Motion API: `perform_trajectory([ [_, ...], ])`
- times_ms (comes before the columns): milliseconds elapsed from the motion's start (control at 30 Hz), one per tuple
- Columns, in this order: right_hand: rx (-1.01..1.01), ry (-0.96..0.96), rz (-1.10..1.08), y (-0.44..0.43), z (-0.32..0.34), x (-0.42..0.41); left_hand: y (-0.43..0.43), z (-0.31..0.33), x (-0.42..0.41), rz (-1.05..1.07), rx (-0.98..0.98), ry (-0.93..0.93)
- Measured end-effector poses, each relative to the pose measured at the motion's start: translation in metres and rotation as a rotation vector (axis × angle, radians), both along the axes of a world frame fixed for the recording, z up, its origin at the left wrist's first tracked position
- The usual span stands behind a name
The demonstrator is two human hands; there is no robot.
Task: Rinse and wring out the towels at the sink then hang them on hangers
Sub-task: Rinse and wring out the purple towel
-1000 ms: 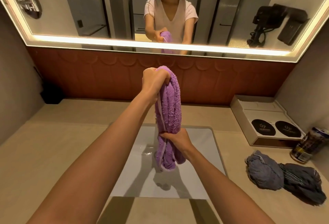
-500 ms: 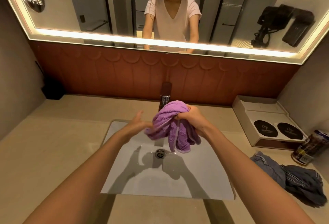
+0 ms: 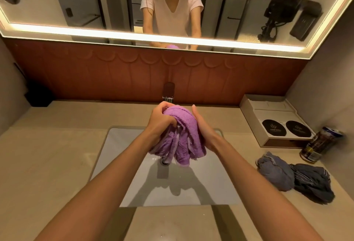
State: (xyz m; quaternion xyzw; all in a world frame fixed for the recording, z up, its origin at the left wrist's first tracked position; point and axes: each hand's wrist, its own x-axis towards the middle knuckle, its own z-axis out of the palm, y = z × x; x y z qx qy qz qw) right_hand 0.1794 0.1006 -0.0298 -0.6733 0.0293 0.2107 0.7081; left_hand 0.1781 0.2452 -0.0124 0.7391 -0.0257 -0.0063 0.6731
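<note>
Hands meet over the sink (image 3: pixel 122 173), both on the purple towel (image 3: pixel 182 131), which is bunched into a thick bundle and hangs above the drain (image 3: pixel 164 161), just on the near side of the faucet (image 3: pixel 168 91). The left hand (image 3: pixel 159 121) grips the upper left part of the bundle with curled fingers. The right hand (image 3: pixel 204 129) lies against the right side; one finger is straight and points far, the others are hidden behind the cloth, so I cannot tell if they close around it. On the counter (image 3: pixel 47 164) to the right lie a grey-blue towel (image 3: pixel 275 171) and, touching it, a darker grey towel (image 3: pixel 314 183), with a can (image 3: pixel 321 145) farther behind them.
</note>
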Motion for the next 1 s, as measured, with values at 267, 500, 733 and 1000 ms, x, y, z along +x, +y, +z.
perform_trajectory([
  [267,0.350,0.404,-0.284,0.019,-0.038,-0.027,-0.039,0.001,-0.012,0.181,-0.265,-0.068],
  [500,0.823,0.506,-0.325,0.023,-0.055,-0.025,-0.071,-0.006,-0.026,0.179,-0.348,-0.048],
  [733,0.734,0.401,-0.413,-0.004,-0.054,-0.010,-0.070,-0.007,-0.024,0.311,-0.320,-0.028],
  [1000,0.307,0.467,-0.231,-0.030,-0.057,-0.010,-0.003,-0.076,-0.044,-0.163,0.427,-0.384],
])
